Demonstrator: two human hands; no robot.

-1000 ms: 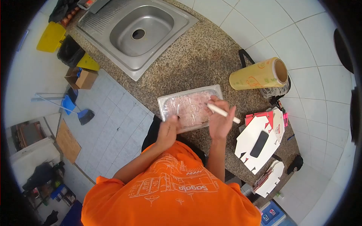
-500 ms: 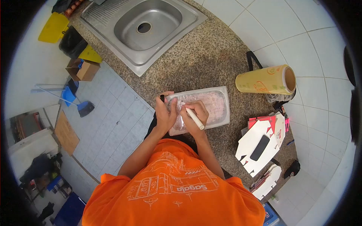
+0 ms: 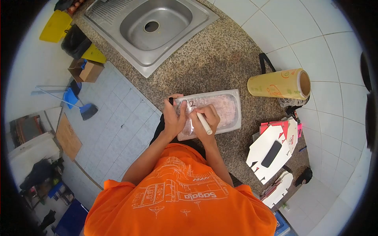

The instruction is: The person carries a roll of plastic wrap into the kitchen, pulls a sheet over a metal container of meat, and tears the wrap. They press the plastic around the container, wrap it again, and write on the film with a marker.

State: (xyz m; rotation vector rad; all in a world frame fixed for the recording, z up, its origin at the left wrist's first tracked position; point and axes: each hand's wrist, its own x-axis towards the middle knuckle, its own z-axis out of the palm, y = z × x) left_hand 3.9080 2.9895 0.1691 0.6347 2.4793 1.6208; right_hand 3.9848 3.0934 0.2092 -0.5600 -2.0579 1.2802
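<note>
A clear plastic tub (image 3: 239,108) of pale pink food, wrapped in cling film, lies on the countertop in front of me. My right hand (image 3: 213,117) grips a white marker pen (image 3: 204,124), its tip down near the film at the tub's left part. A dark handwritten "2" (image 3: 192,104) shows on the film just above the pen hand. At the tub's left end rests my left hand (image 3: 173,121), with a black marker cap (image 3: 171,101) held among its fingers. The pen's tip is hidden by the right hand.
A steel sink (image 3: 155,25) is set into the speckled granite counter (image 3: 212,59). Right of the tub lies a large roll of cling film (image 3: 275,83). Nearer are folded white cardboard pieces (image 3: 258,157) with a black phone (image 3: 271,153) on top.
The "2" is now visible on the film, where earlier there was only a small dark mark. My right hand has shifted slightly; my left hand stays at the tub's end.
</note>
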